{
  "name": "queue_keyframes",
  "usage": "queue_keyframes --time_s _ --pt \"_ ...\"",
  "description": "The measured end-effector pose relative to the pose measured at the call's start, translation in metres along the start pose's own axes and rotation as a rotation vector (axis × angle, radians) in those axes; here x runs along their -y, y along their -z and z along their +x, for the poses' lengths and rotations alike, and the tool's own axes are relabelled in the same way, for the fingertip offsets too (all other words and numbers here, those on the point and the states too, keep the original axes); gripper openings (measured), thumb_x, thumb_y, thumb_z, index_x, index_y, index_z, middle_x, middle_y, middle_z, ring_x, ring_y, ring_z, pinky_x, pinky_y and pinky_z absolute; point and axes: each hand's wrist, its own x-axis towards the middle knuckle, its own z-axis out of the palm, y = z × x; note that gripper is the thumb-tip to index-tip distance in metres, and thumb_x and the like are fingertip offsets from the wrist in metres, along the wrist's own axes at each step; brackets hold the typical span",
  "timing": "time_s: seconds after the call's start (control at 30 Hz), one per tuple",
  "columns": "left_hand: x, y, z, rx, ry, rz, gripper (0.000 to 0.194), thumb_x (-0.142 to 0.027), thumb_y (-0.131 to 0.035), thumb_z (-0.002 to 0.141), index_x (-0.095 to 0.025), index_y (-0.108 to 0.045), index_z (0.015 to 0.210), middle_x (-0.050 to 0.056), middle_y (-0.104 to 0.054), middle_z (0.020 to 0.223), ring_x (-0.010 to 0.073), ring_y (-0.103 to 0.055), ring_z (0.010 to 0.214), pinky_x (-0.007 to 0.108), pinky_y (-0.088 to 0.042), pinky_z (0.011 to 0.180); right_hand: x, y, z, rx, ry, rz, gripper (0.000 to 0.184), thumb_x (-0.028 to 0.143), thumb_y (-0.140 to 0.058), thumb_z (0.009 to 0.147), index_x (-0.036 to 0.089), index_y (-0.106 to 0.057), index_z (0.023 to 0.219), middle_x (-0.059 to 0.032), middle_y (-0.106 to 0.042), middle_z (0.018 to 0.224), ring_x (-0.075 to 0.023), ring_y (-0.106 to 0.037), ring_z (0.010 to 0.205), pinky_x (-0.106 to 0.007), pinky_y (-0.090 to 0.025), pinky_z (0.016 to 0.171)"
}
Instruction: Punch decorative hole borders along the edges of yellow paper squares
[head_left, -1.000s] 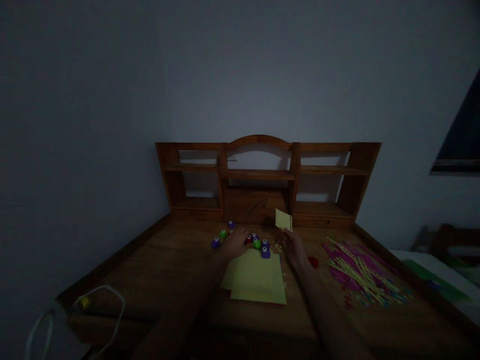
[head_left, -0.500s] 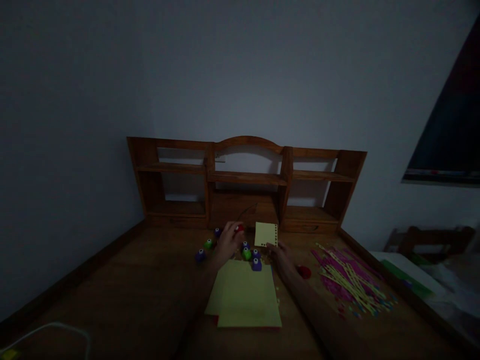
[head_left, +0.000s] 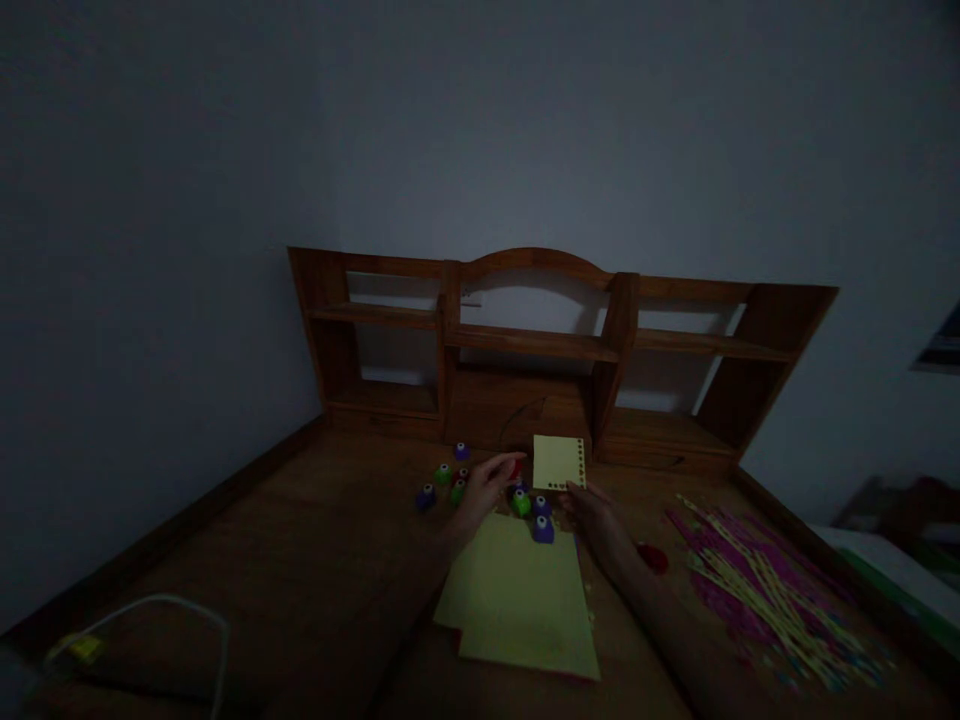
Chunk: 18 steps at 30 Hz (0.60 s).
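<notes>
My left hand (head_left: 484,490) is closed around a red craft punch (head_left: 515,468), its thumb and fingers partly covering it. A small square of yellow paper (head_left: 557,460) is pinched by its lower right corner in my right hand (head_left: 595,508). Small punched shapes line the right edge and part of the bottom edge of that paper. Between my hands sit a green punch (head_left: 520,503) and several purple ones, the nearest purple punch (head_left: 544,529) standing on the top edge of a stack of yellow sheets (head_left: 525,600). More green and purple punches (head_left: 426,497) lie left of my left hand.
A round red object (head_left: 652,558) lies beside my right forearm. Yellow strips (head_left: 757,580) and magenta pieces (head_left: 727,600) are heaped at the right. A wooden shelf unit (head_left: 525,345) stands along the back. A white cable (head_left: 161,600) curves at the lower left.
The view has turned left and tilted, so the scene sits further right. My left hand with the red punch has come slightly lower; the right still holds the yellow paper.
</notes>
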Motion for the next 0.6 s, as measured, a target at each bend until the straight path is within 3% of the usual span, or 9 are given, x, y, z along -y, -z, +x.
queue_keyframes --time_s 0.2,0.33,0.47,0.6 --pt "-0.006 -0.001 -0.009 -0.058 -0.208 0.605 0.036 -0.028 -0.050 0.093 -0.021 -0.055 0.129 0.010 -0.060 0.124 0.0228 -0.055 0.116 0.040 -0.042 0.103 0.008 0.009 0.003 -0.055 -0.004 0.092 0.017 0.021 -0.082 0.064 0.018 -0.069 0.074 -0.0025 -0.072 0.075 -0.0155 -0.068 0.070 -0.024 -0.056 0.067" --pt "-0.006 -0.002 -0.015 -0.018 -0.172 0.941 0.029 -0.022 -0.041 0.096 -0.016 -0.063 0.114 0.012 -0.063 0.112 0.0253 -0.058 0.106 0.040 -0.044 0.096 0.014 0.014 0.004 -0.096 0.004 0.119 0.017 0.020 -0.082 0.063 0.019 -0.068 0.073 -0.0010 -0.070 0.072 -0.0149 -0.067 0.069 -0.023 -0.056 0.064" --pt "-0.003 0.000 -0.016 0.098 -0.106 1.049 0.029 -0.019 -0.039 0.095 -0.015 -0.066 0.106 0.012 -0.064 0.106 0.0245 -0.061 0.097 0.037 -0.046 0.089 0.017 0.017 0.004 -0.095 -0.009 0.119 0.019 0.022 -0.083 0.063 0.018 -0.066 0.072 0.0009 -0.067 0.067 -0.0127 -0.064 0.063 -0.021 -0.054 0.058" --pt "-0.007 -0.001 -0.018 0.098 -0.095 1.073 0.029 -0.018 -0.039 0.095 -0.016 -0.066 0.106 0.011 -0.063 0.106 0.0230 -0.061 0.097 0.036 -0.046 0.090 0.017 0.017 0.005 -0.082 -0.016 0.092 0.019 0.024 -0.082 0.064 0.018 -0.066 0.073 0.0015 -0.067 0.066 -0.0116 -0.062 0.060 -0.021 -0.052 0.056"
